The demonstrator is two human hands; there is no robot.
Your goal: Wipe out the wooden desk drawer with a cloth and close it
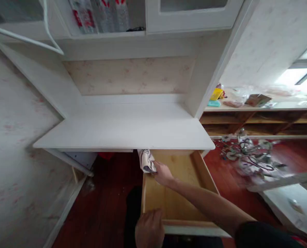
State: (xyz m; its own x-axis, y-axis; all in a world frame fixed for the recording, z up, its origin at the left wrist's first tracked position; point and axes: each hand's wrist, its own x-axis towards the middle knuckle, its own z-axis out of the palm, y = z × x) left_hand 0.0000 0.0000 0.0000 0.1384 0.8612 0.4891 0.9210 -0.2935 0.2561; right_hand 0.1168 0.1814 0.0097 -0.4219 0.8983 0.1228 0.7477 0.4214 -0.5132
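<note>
A pulled-out wooden drawer point(178, 196) juts from under the white desk point(133, 124). Its bare light-wood bottom shows, with nothing lying on it. My right hand point(163, 173) is closed on a patterned, whitish cloth point(146, 161). The cloth lies over the drawer's left side wall, close under the desk's front edge. At the front left corner of the drawer is my left hand point(150, 229), fingers curled over the edge. Its fingertips are partly hidden.
Above the desk, a white cabinet point(189, 17) holds plastic bottles point(83, 17). A white cable point(24, 39) hangs at upper left. To the right, a chandelier point(254, 155) lies on the red floor point(104, 206), below a low shelf point(246, 122) with bags on top.
</note>
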